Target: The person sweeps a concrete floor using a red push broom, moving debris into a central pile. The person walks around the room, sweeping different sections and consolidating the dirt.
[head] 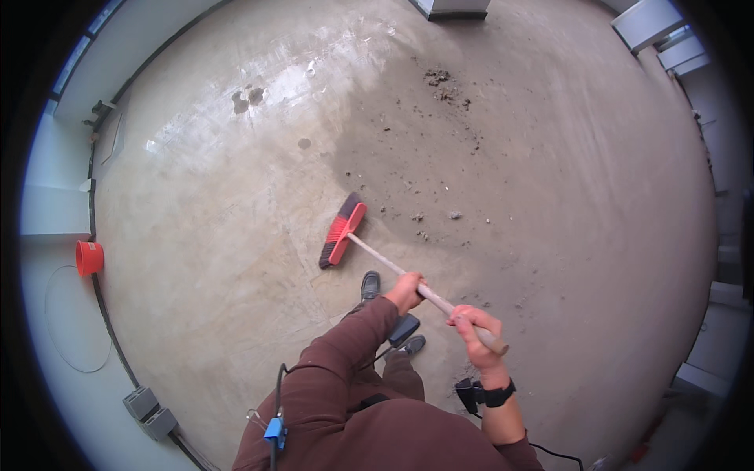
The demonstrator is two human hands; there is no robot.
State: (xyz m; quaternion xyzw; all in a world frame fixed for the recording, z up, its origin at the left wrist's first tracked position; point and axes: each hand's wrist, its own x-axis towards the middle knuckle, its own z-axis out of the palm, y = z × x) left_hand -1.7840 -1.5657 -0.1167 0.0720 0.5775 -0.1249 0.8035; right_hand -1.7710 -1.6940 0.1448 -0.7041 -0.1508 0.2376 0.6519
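A push broom with a red head point(347, 233) and dark and red bristles is held diagonally before me. Its pale wooden handle point(377, 255) runs from the head down to the right. My left hand point(406, 292) grips the handle at about its middle. Near the handle's end, my right hand point(478, 331) is wrapped around it, with a black strap and device on the wrist. The bristles face left, at the border between the paler floor point(235, 235) and a darker patch strewn with grey-brown debris point(419, 218).
Thicker clumps of dirt point(439, 78) lie farther ahead, below a pillar base point(458, 10). At the left wall are an orange-red bucket point(90, 258) and grey hollow blocks point(150, 412). A loop of wire point(47, 318) hangs there. My dark shoes point(370, 285) stand below the broom.
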